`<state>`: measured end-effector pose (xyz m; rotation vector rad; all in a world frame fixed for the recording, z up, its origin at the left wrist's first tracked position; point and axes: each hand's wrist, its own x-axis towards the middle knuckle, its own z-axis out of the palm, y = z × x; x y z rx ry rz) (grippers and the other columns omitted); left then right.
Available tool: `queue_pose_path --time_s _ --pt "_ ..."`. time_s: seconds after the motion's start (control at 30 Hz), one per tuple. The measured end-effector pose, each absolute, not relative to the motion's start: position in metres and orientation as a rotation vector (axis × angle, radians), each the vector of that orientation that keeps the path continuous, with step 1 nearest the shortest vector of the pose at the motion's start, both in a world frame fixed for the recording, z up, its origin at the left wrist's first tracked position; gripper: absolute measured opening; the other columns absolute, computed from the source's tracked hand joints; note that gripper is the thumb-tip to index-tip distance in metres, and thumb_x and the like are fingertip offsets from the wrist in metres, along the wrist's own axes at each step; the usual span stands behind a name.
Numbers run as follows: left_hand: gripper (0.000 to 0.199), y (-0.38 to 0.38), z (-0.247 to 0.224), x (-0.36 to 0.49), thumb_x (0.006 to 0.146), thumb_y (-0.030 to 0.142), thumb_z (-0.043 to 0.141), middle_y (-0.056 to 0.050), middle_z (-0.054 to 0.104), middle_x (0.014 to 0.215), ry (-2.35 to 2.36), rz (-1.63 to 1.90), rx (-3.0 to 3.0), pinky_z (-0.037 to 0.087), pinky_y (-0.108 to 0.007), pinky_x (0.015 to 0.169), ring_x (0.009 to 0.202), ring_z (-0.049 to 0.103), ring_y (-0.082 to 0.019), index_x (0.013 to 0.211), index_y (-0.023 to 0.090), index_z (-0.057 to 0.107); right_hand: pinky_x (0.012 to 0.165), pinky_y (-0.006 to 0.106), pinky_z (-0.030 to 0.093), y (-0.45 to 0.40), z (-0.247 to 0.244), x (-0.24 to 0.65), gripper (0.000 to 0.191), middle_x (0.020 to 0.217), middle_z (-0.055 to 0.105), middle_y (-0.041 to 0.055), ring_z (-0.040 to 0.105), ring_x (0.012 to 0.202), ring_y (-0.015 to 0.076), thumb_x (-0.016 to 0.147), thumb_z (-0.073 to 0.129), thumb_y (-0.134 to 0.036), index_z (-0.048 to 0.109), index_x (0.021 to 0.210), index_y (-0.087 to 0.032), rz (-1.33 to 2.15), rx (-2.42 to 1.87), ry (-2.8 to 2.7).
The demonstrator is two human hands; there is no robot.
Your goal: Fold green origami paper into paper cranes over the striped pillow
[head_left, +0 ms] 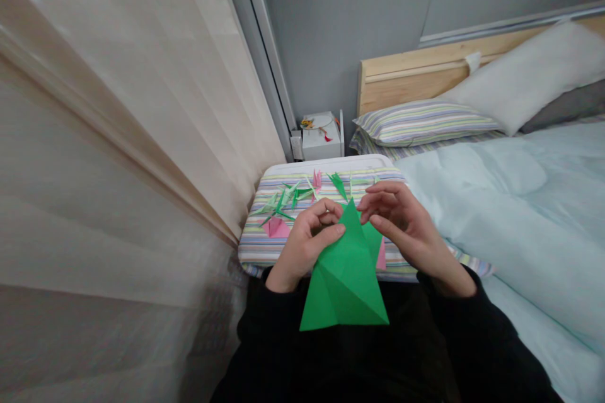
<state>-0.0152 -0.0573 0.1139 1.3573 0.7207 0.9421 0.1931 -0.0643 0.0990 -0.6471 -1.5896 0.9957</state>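
Note:
A creased sheet of green origami paper (347, 277) hangs over my lap, its point upward and its lower edge flaring to two corners. My left hand (316, 230) pinches its left side near the top, thumb in front and fingers behind. Just right of the point, my right hand (397, 217) has its fingers curved and apart, holding nothing; whether a fingertip brushes the paper I cannot tell. Behind it, another green part (372, 236) shows, and I cannot make out whether it belongs to the same sheet. Folded green paper pieces (288, 195) lie beyond my left hand.
The small table (250, 252) has a striped cloth and white back edge. On it lie pink folded papers (275, 227) and a dark green one (338, 185). A curtain (165, 107) hangs left, a bed with a pale blue quilt (510, 201) stands right, and a white cabinet (321, 148) behind.

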Motion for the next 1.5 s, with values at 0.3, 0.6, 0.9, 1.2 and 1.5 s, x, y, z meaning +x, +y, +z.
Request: queue_pose_path --time_s 0.3,0.6,0.9,1.2,1.5 --pt "0.05 -0.049 0.118 -0.013 0.071 0.032 0.088 0.007 0.062 0.065 0.587 0.62 1.175 0.029 -0.017 0.051 0.049 0.045 -0.005 0.103 0.02 0.052 0.072 0.026 0.055 -0.062 0.122 0.209 0.012 0.089 0.072 0.0012 0.066 0.078 0.0149 0.087 0.073 -0.013 0.074 0.095 -0.021 1.057 -0.704 -2.041" --pt "0.045 -0.032 0.098 -0.016 0.081 0.043 0.077 -0.009 0.075 0.09 0.67 0.961 0.959 0.052 -0.027 0.073 0.084 0.071 -0.02 0.113 0.015 0.06 0.055 0.024 0.058 -0.055 0.106 0.204 0.013 0.065 0.074 0.0 0.07 0.055 0.0146 0.075 0.087 -0.027 0.077 0.075 -0.019 1.307 -0.748 -1.505" --pt "0.024 -0.043 0.073 -0.018 0.082 0.022 0.071 0.006 0.062 0.07 0.942 1.683 1.042 0.046 -0.019 0.059 0.06 0.059 -0.007 0.095 0.02 0.052 0.073 0.039 0.064 -0.055 0.094 0.188 0.009 0.086 0.08 0.0033 0.076 0.078 0.0226 0.085 0.077 -0.019 0.079 0.091 -0.025 -0.015 -1.013 -1.204" --pt "0.047 -0.06 0.096 0.021 0.093 0.026 0.07 -0.004 0.071 0.102 1.066 1.489 1.876 0.057 -0.029 0.076 0.081 0.069 -0.015 0.138 0.029 0.06 0.071 0.037 0.062 -0.057 0.089 0.176 0.009 0.083 0.078 0.0024 0.074 0.077 0.0217 0.088 0.075 -0.017 0.076 0.09 -0.026 -0.034 -0.925 -1.411" --pt "0.014 -0.051 0.096 0.014 0.09 0.019 0.071 -0.005 0.075 0.082 1.464 1.864 2.146 0.053 -0.028 0.073 0.076 0.068 -0.018 0.096 0.024 0.083 0.054 0.028 0.062 -0.065 0.092 0.173 0.031 0.121 0.066 0.0084 0.066 0.067 0.0122 0.088 0.074 -0.022 0.071 0.119 -0.026 0.175 -1.035 -1.437"
